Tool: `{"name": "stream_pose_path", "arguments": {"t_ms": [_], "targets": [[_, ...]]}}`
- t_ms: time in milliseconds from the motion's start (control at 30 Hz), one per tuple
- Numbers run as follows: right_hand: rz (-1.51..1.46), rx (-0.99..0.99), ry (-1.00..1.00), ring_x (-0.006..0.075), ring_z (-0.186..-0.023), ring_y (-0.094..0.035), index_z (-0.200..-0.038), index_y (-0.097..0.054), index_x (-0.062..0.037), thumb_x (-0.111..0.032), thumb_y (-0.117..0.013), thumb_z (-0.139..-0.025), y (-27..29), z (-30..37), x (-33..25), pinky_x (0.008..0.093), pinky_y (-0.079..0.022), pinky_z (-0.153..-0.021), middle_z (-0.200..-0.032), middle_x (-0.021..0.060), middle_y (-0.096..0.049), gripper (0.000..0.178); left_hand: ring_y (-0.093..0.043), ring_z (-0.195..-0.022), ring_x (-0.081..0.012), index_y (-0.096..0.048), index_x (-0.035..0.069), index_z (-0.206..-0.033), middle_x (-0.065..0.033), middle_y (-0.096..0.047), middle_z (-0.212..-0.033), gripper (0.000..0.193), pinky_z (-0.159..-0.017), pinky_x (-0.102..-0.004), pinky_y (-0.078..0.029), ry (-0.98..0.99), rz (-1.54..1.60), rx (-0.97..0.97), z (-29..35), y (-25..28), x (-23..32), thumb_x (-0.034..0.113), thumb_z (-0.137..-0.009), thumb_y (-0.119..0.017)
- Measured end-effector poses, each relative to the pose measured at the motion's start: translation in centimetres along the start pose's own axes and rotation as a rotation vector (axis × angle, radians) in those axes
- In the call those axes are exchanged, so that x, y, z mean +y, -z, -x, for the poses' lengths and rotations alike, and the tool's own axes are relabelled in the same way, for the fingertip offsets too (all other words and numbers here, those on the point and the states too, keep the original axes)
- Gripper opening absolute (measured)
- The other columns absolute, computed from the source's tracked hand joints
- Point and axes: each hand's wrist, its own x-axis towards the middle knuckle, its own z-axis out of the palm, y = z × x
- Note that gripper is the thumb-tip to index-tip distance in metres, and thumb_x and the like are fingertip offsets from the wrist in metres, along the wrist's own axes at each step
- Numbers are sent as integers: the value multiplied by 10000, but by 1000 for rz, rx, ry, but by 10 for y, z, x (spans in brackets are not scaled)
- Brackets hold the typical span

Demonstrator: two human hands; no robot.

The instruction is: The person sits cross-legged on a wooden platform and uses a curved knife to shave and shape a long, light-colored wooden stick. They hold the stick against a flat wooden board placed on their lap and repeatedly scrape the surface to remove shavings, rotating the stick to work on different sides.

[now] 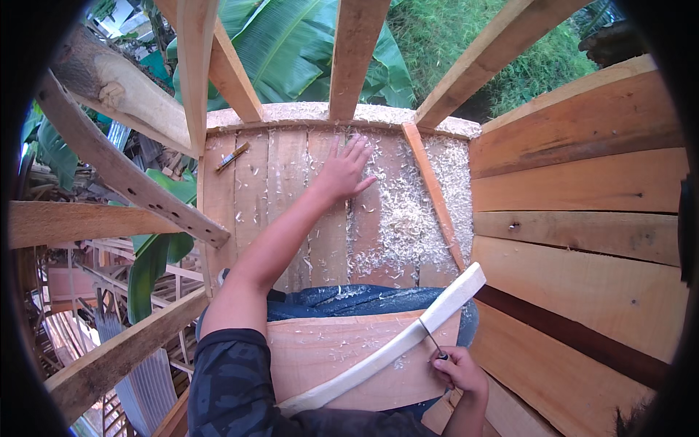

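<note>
Left hand [346, 171] spread, right [464, 371] holding tool [441, 356]

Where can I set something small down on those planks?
The barest patch of planks lies between the slim yellow-brown item and the left forearm, though lightly littered. It's crowded right of the left hand: shavings spread to the slanted batten and beyond.

The curved strip [386, 352] is smooth, matt wood (the trousers [349, 300], cloth).
</note>
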Motion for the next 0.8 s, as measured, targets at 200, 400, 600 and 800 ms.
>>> {"name": "stream_pose_path", "arguments": {"t_ms": [200, 400, 600, 800], "targets": [[-8, 11, -18, 38, -398, -420, -835, -602, -26, -157, -597, -932, 2, 1, 3, 212, -321, -362, -527, -43, -479, 163, -248, -1430, -286, -388, 76, -1426, -136, -350, -1499, 742, -1151, -582, -97, -44, -72, -117, 9, -4, 18, 613, -914, -409], [-14, -6, -14, 38, -402, -419, -839, -599, -23, -174, -605, -928, 2, -1, 1, 213, -323, -364, -531, -40, -476, 175, -231, -1441, -260, -328, 160, -1471, -106, -317, -1526, 709, -1161, -576, -66, -322, 5, -25, 8, -5, 9, 607, -924, -393], [-29, -17, 1, 38, -400, -416, -837, -591, -18, -185, -601, -934, 3, 0, 2, 215, -313, -360, -532, -39, -472, 193, -220, -1445, -275, -316, 234, -1481, -83, -302, -1538, 636, -1150, -608, -62, 94, -184, -160, 4, 8, 21, 560, -941, -401], [-26, -31, 10, 38, -389, -405, -835, -588, -16, -185, -594, -942, 4, -1, 1, 214, -308, -358, -523, -38, -467, 200, -241, -1439, -266, -334, 293, -1467, -68, -304, -1537, 545, -1165, -584, -76, -385, -1, -77, 10, 7, -4, 448, -957, -446]]}}
